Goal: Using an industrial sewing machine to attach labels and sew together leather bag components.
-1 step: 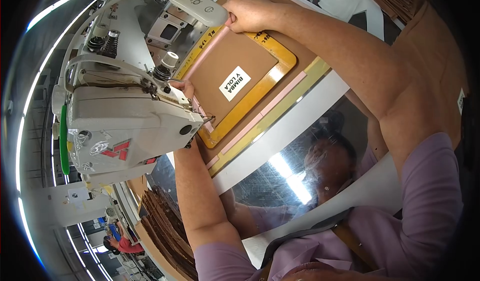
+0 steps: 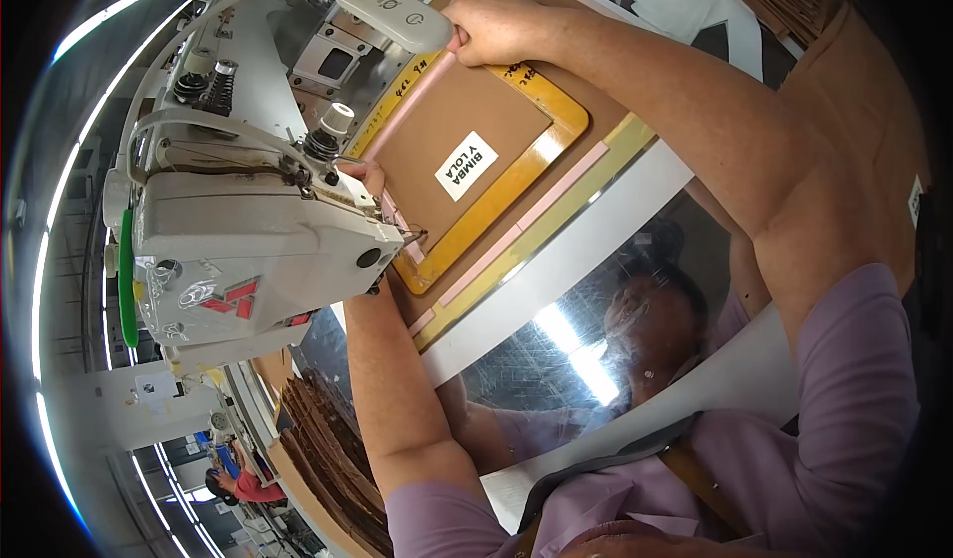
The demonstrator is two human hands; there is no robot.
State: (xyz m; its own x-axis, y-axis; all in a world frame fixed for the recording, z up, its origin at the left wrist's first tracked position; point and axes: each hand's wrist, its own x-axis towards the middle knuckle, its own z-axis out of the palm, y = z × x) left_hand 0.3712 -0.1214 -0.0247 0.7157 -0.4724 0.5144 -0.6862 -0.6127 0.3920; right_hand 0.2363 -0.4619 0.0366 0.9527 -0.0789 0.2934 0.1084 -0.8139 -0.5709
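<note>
Brown panel [image 2: 462,121], w/ white label [image 2: 466,167], lies within a yellow frame [image 2: 501,199] on the counter [image 2: 496,364], R of the sewing machine head [image 2: 248,240]. Pink strip [image 2: 405,109] runs along the frame's L side; a larger brown sheet [image 2: 611,121] shows beyond its R side. R hand [image 2: 491,27]: at far end of frame, just beside the white lamp [image 2: 397,17]; fingers curled tog. on the edge, pinch vs. press cannot be told. L hand [image 2: 371,177]: partly hidden behind the machine head, fingertips at frame's L side; grasp or release cannot be told. Brown pieces, stacked: near L [image 2: 328,459]. Co-worker in red [image 2: 256,486]: well apart, near L, in bkgd.
</note>
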